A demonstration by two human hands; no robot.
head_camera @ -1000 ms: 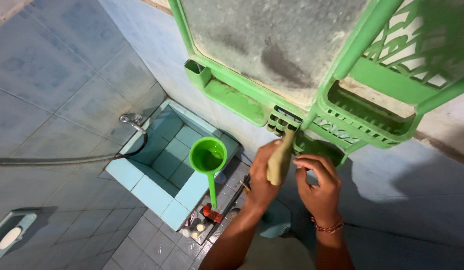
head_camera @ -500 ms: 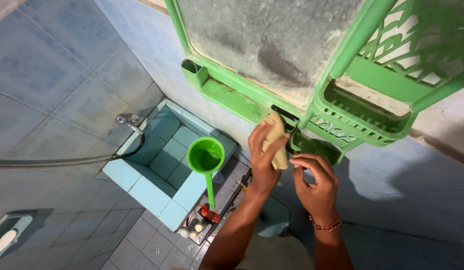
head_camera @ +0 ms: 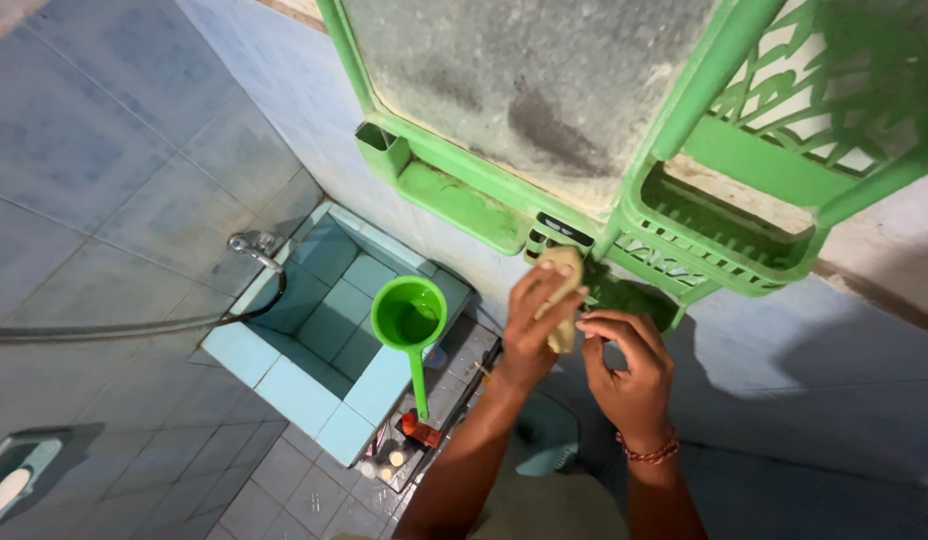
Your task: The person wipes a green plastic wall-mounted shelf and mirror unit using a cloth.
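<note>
My left hand (head_camera: 537, 325) grips a beige cloth or sponge (head_camera: 564, 275) and presses it against the lower edge of a green plastic wall shelf (head_camera: 684, 215) with a dirty mirror panel (head_camera: 544, 90). My right hand (head_camera: 629, 375), wearing a beaded bracelet, hovers just right of the cloth with its fingers loosely curled and nothing in it. Both hands are below the shelf's basket tray (head_camera: 724, 240).
A tiled blue water basin (head_camera: 314, 340) sits below left, with a green dipper (head_camera: 409, 320) resting on its rim. A tap with a hose (head_camera: 254, 250) is on the left wall. Small items lie on the floor (head_camera: 394, 455). A soap dish (head_camera: 14, 480) is at the lower left.
My left hand has raised the cloth up onto the shelf's lower edge. My right hand has let go of it and drawn slightly away. The view has shifted a little.
</note>
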